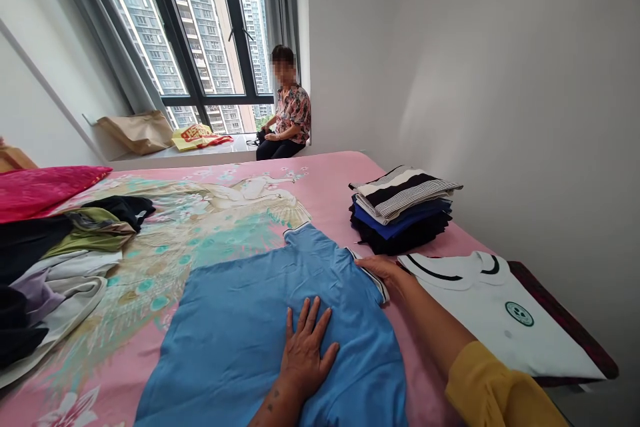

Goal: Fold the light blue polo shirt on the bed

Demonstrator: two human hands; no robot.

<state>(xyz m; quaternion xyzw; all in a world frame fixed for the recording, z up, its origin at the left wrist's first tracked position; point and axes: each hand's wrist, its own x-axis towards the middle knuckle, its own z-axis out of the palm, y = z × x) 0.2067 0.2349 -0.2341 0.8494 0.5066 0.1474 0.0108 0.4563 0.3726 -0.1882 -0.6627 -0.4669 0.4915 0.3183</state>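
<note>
A blue shirt (240, 327) lies spread flat on the pink bedspread (330, 180). My left hand (303, 350) rests on the shirt's middle, palm down, fingers stretched and apart. My right hand (383, 270) reaches to the shirt's right sleeve, at its striped cuff; its fingers lie on the sleeve's edge, and whether they pinch it is not clear. A white polo shirt with a green badge (500, 317) lies just right of that hand.
A folded stack of clothes (403, 210) sits at the bed's right. Unfolded garments (55, 273) pile at the left, beside a red pillow (45, 188). A person (287, 113) sits on the window ledge, with bags (137, 132) along it. A wall borders the right side.
</note>
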